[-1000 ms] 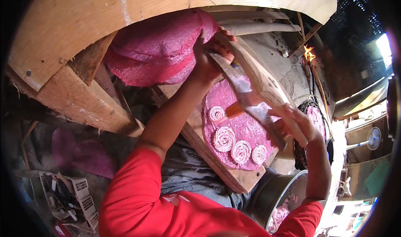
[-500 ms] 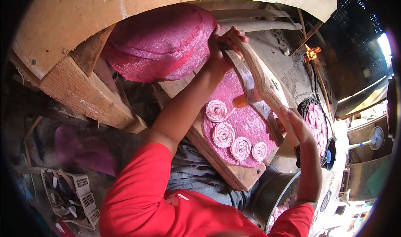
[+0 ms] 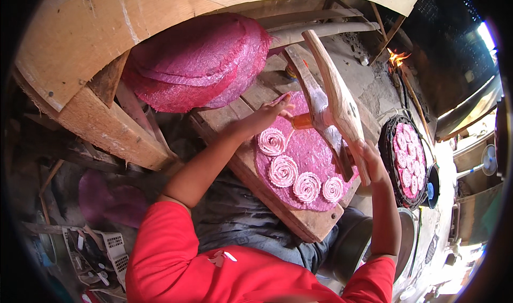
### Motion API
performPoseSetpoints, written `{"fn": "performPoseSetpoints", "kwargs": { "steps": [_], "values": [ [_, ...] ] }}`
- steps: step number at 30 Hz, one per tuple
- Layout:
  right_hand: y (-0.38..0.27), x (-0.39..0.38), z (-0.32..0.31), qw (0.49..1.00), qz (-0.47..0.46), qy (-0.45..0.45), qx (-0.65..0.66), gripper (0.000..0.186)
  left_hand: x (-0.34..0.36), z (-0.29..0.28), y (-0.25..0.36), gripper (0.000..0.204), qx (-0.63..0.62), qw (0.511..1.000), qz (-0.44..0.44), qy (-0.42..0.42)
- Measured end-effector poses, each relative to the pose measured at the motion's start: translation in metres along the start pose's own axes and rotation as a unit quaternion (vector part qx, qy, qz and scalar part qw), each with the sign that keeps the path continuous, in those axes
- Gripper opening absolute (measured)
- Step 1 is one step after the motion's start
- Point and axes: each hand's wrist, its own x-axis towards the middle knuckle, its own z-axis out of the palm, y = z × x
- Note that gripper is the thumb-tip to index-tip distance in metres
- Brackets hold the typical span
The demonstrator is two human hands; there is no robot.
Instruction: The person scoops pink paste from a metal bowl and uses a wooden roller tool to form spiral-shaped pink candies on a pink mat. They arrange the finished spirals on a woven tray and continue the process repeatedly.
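My right hand (image 3: 370, 161) grips the lower end of a wooden lever press (image 3: 341, 116), whose two bars hold an orange cylinder (image 3: 301, 121). My left hand (image 3: 275, 111) is at the cylinder's tip with fingers curled; what they pinch there is too small to make out. Beneath, a round pink textured sheet (image 3: 331, 148) lies on a plank board (image 3: 315, 225), with several piped pink spirals (image 3: 283, 170) along its near-left part.
A stack of pink sheets (image 3: 195, 57) sits beneath a plywood edge (image 3: 107, 14). At right are a dark round rack of pink spirals (image 3: 407, 156), a small fire (image 3: 398, 57) and a metal tub (image 3: 350, 239). A plastic crate (image 3: 112, 249) is lower left.
My left hand has let go of the press's upper end and moved down-left to the cylinder's tip. My right hand stays on the lower end. The spiral rack shows more fully.
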Motion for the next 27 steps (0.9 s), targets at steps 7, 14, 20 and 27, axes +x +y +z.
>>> {"fn": "performPoseSetpoints", "kwargs": {
  "steps": [7,14,20,27],
  "values": [
    [-0.011,-0.01,0.006,1.0,-0.012,-0.003,-0.006,0.061,-0.011,-0.002,-0.008,0.065,0.177,0.973,0.072,0.128],
    [0.006,-0.023,-0.003,0.996,-0.049,0.072,-0.033,0.06,-0.052,-0.001,-0.02,0.053,0.246,0.942,0.1,0.205],
    [0.016,-0.047,-0.012,0.993,-0.029,0.113,-0.026,0.065,-0.07,0.007,-0.014,0.043,0.535,0.799,0.183,0.204],
    [0.024,-0.067,-0.018,0.999,-0.032,-0.019,0.017,0.086,-0.029,-0.007,0.1,0.086,-0.338,0.896,0.287,-0.005]
  ]
}}
